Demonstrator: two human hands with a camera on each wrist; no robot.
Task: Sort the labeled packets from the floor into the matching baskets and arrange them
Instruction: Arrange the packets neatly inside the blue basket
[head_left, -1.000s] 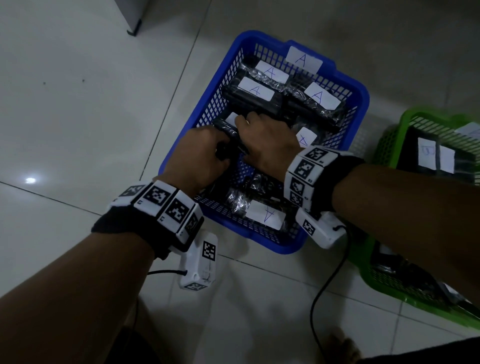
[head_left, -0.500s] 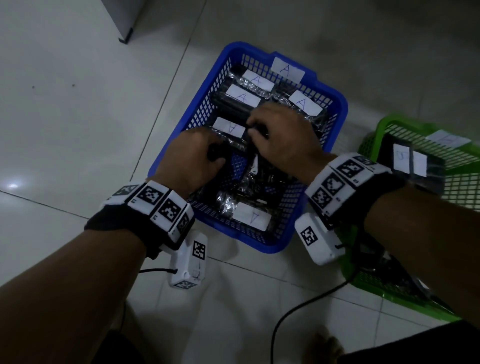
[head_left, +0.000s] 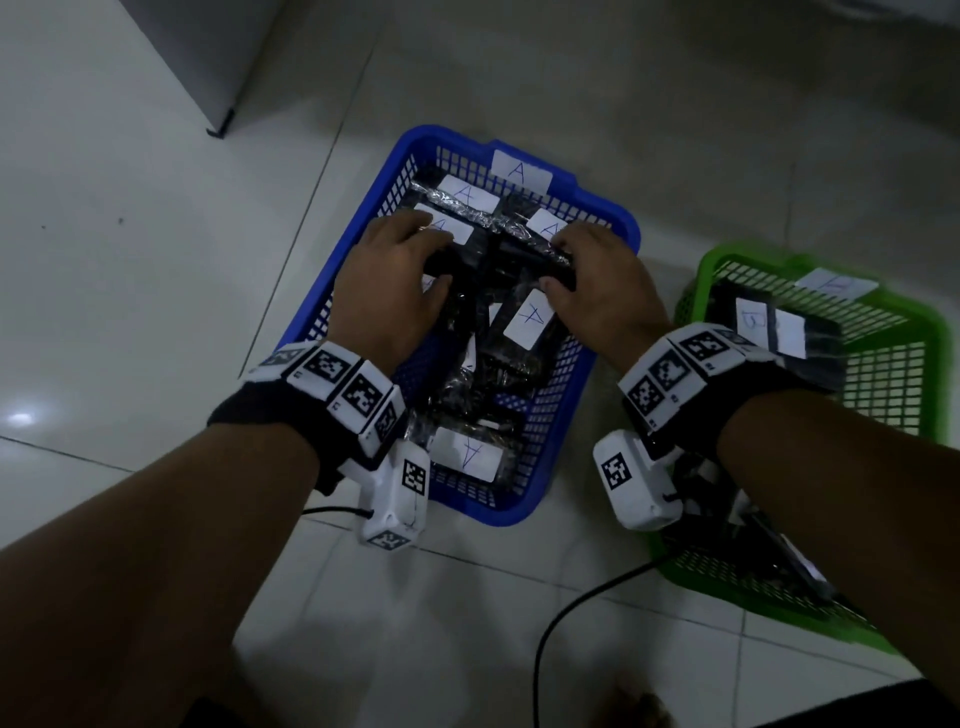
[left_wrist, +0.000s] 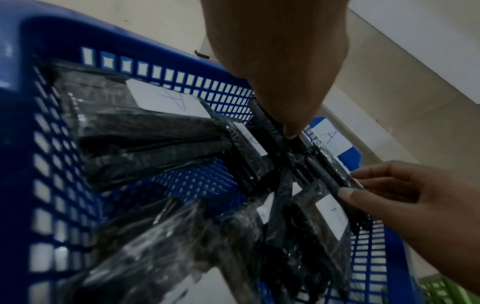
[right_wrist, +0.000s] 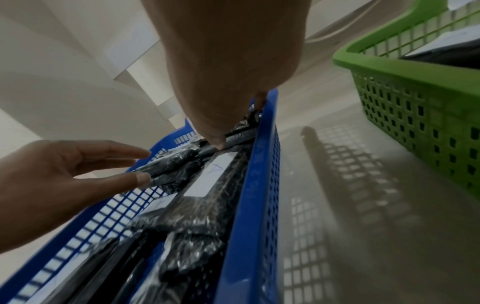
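A blue basket (head_left: 358, 244) tagged "A" holds several black wrapped packets with white "A" labels. Both hands are inside its far half, one at each end of a long black packet (head_left: 493, 260) that lies crosswise. My left hand (head_left: 441, 260) holds its left end, thumb under and fingers over. My right hand (head_left: 556, 262) pinches the right end near the basket wall. The left wrist view shows my thumb pressing the packet (left_wrist: 324, 170) and the right hand (left_wrist: 355, 185) pinching it. In the right wrist view the packet (right_wrist: 176, 166) runs between both thumbs. Another "A" packet (head_left: 530, 317) lies just below.
A green basket (head_left: 696, 291) with "B" packets (head_left: 769, 332) stands close on the right, partly under my right forearm. A grey cabinet foot (head_left: 218, 130) is at the far left. A black cable (head_left: 571, 613) crosses the tiled floor near me.
Both hands moved from the basket's middle toward its far half and spread apart along the black packet. The "A" packet in the centre is now uncovered.
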